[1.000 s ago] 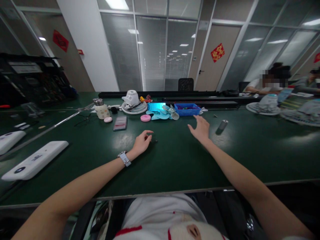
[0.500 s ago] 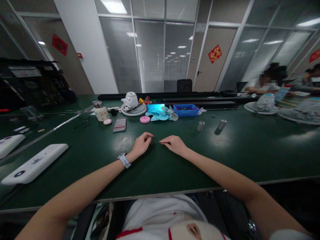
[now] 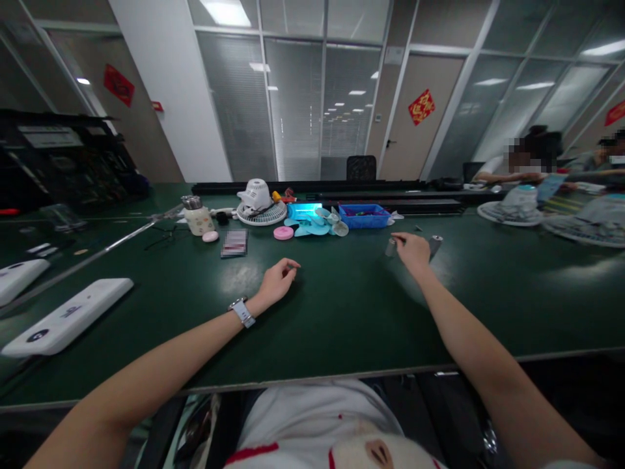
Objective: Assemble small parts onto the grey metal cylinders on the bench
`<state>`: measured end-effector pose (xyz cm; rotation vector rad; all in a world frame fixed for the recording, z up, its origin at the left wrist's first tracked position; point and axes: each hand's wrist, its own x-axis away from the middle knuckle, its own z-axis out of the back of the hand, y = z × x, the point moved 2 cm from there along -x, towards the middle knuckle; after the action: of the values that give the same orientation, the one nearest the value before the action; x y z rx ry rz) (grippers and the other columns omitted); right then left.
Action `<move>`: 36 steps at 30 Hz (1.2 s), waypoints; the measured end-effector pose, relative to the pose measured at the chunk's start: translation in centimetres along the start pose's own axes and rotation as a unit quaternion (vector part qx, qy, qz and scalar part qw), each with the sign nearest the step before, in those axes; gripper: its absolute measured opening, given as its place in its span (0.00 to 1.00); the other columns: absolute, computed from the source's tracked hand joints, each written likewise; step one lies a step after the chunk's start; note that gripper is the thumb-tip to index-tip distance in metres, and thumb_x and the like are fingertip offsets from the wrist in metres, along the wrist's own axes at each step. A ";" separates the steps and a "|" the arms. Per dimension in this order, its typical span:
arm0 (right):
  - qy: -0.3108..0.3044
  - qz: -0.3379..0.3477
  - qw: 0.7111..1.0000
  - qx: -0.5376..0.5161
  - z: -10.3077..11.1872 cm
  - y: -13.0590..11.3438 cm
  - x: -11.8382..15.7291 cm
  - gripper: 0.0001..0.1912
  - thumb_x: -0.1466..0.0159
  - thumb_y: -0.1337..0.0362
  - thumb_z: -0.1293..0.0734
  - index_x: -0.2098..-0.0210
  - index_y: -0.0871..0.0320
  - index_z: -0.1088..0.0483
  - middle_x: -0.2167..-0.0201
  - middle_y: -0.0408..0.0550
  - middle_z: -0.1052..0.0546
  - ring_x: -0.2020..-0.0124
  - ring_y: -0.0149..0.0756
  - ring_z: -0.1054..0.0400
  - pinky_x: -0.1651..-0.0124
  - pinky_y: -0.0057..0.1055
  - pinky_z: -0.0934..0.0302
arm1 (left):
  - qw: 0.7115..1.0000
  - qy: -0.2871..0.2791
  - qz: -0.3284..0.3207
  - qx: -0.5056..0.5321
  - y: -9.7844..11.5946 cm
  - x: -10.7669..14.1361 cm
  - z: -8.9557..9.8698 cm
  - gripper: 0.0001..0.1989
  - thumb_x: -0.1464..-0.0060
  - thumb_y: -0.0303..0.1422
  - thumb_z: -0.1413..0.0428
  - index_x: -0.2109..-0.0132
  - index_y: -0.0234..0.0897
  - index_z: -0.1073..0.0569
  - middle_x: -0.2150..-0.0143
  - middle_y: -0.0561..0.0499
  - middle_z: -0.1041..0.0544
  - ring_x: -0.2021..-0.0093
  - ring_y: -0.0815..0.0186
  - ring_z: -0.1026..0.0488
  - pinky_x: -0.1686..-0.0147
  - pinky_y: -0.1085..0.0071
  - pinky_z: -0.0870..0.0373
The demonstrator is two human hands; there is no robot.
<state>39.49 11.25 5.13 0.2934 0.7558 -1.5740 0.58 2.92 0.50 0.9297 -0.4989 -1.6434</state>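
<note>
My left hand (image 3: 278, 281) rests on the green table, its fingers loosely curled and apart, with nothing in them. A watch with a pale strap (image 3: 241, 311) is on that wrist. Farther to the right, my right hand (image 3: 413, 253) has its fingertips round the upper part of a small silver cylinder (image 3: 389, 248), which stands upright on the table. Those fingers cover part of it. A second silver cylinder (image 3: 435, 243) stands just right of the same hand, partly hidden behind it.
At the back are a white fan part (image 3: 256, 195), light-blue fan blades (image 3: 312, 226), a pink disc (image 3: 283, 232) and a blue basket (image 3: 364, 216). A patterned bottle (image 3: 198, 220) stands left, above a white device (image 3: 71, 317). Co-workers sit at the far right.
My right hand has moved right and forward from the table's middle to the nearer-left silver cylinder. My left hand has stayed where it was.
</note>
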 end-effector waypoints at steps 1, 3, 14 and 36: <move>0.002 0.000 1.000 -0.005 -0.1 -0.1 0.0 0.18 0.34 0.65 0.39 0.52 0.54 0.21 0.57 0.52 0.18 0.58 0.47 0.25 0.53 0.39 0.34 | 1.000 0.000 0.001 -0.001 0.0 0.0 0.0 0.13 0.41 0.36 0.50 0.53 0.39 0.26 0.70 0.53 0.24 0.68 0.64 0.27 0.66 0.70 0.33; 0.014 0.006 1.000 -0.023 -0.2 -0.4 0.1 0.18 0.34 0.65 0.40 0.52 0.54 0.21 0.56 0.53 0.19 0.58 0.46 0.25 0.52 0.39 0.34 | 1.000 0.001 0.000 -0.002 0.0 0.0 0.0 0.13 0.41 0.36 0.50 0.53 0.39 0.26 0.70 0.53 0.24 0.68 0.64 0.27 0.66 0.70 0.33; 0.039 -0.008 0.998 -0.049 -1.1 -0.2 0.1 0.15 0.36 0.65 0.37 0.56 0.52 0.20 0.61 0.50 0.18 0.60 0.45 0.25 0.56 0.36 0.36 | 1.000 -0.006 0.006 0.003 0.2 0.0 0.0 0.12 0.42 0.35 0.50 0.54 0.39 0.26 0.70 0.53 0.25 0.68 0.65 0.28 0.66 0.70 0.35; -0.003 -0.034 0.999 -0.021 -0.5 -0.1 0.0 0.16 0.34 0.61 0.38 0.52 0.49 0.22 0.59 0.50 0.19 0.57 0.46 0.26 0.54 0.40 0.35 | 1.000 -0.009 -0.007 -0.002 0.2 0.1 0.0 0.12 0.41 0.36 0.49 0.54 0.39 0.26 0.71 0.54 0.24 0.69 0.65 0.28 0.66 0.70 0.34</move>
<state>39.26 11.59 4.77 0.2339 0.8013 -1.6203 0.68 2.80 0.59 0.9189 -0.5014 -1.6666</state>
